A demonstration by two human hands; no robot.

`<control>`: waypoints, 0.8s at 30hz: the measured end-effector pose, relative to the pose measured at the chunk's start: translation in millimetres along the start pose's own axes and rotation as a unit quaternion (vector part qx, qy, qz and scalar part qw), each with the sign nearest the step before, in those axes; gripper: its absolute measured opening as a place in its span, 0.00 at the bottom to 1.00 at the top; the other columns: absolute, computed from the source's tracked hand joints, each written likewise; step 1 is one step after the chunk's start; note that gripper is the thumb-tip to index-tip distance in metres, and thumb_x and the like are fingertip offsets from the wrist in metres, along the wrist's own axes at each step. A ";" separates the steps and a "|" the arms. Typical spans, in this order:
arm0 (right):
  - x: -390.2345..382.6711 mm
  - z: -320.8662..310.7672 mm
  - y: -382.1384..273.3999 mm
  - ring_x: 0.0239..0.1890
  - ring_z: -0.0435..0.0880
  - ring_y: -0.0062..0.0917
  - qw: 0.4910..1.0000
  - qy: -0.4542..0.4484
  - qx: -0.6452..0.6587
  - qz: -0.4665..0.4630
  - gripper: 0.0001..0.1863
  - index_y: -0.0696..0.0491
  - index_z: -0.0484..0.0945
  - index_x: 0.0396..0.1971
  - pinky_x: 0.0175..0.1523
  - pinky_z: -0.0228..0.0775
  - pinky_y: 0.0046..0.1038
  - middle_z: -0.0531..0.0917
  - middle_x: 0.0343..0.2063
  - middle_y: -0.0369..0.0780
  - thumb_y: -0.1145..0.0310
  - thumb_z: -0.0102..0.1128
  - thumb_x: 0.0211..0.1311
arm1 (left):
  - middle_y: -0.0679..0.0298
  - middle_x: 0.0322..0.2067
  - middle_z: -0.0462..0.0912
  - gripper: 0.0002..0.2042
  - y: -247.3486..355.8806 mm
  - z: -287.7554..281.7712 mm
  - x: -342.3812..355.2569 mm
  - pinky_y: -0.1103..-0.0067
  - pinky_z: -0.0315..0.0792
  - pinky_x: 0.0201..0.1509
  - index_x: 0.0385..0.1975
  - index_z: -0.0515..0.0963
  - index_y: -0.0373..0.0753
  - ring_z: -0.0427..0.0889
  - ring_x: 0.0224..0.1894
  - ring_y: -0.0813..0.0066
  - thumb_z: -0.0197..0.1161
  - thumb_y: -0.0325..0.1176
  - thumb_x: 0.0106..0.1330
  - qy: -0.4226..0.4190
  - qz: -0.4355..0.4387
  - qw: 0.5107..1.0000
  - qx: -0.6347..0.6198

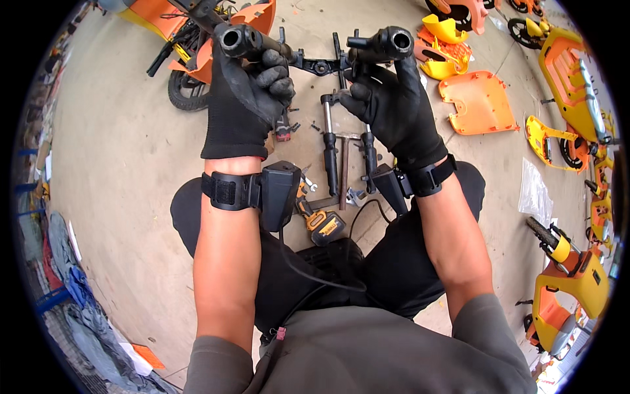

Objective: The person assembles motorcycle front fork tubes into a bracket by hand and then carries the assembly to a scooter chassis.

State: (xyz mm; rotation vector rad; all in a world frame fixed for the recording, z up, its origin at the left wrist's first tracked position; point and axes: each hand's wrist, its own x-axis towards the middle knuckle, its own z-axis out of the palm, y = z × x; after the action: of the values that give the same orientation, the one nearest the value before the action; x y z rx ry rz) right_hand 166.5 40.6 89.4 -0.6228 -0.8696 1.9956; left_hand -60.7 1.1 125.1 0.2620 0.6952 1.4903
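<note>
In front of me I hold up a black metal frame (321,67) with two hollow tube ends facing me and a crosspiece joining them farther off. I cannot tell its exact kind. My left hand (246,88), in a black glove, is closed round the left tube, its fingers curled. My right hand (394,105), gloved alike, is closed on the right tube. Beneath them on the floor lie two fork legs (331,161) with silver rods and black lower ends. Between these is a hammer (344,164) with a long brown handle.
Between my knees lies a yellow cordless power tool (325,223), near a wrench (312,185). A red and black tool (283,128) lies farther off. Orange and yellow panels (479,104) and scooters (567,285) are at right. Another scooter (190,85) stands far left; cloths (92,315) lie lower left.
</note>
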 end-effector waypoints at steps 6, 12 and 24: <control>3.7 -4.5 0.1 0.46 0.85 0.24 0.998 -0.030 -0.035 -0.040 0.35 0.56 0.69 0.64 0.56 0.82 0.37 0.80 0.51 0.40 0.40 0.42 0.77 | 0.70 0.25 0.70 0.22 0.7 -3.5 5.2 0.85 0.59 0.24 0.44 0.74 0.33 0.60 0.18 0.86 0.50 0.51 0.77 -0.025 0.015 0.999 -0.027; 1.5 -8.1 -2.1 0.44 0.83 0.21 0.998 -0.055 0.020 -0.006 0.35 0.56 0.69 0.64 0.55 0.82 0.35 0.79 0.52 0.40 0.39 0.42 0.76 | 0.74 0.22 0.72 0.20 -5.2 -1.9 -1.1 0.85 0.60 0.23 0.28 0.75 0.50 0.64 0.17 0.84 0.56 0.60 0.72 -0.015 0.031 0.999 -0.026; 1.7 5.0 -9.5 0.36 0.80 0.21 0.997 0.005 0.071 0.043 0.22 0.47 0.72 0.60 0.47 0.83 0.37 0.78 0.38 0.35 0.50 0.52 0.76 | 0.72 0.22 0.71 0.20 -1.4 -8.9 1.9 0.84 0.59 0.22 0.28 0.74 0.49 0.62 0.16 0.85 0.56 0.59 0.72 -0.034 0.002 0.998 -0.043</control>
State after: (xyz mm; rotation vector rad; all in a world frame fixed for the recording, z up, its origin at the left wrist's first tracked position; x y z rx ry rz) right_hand 167.0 44.1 99.7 -0.5977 -0.6991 2.1093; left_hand -64.7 0.5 116.9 0.2468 0.5741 1.5046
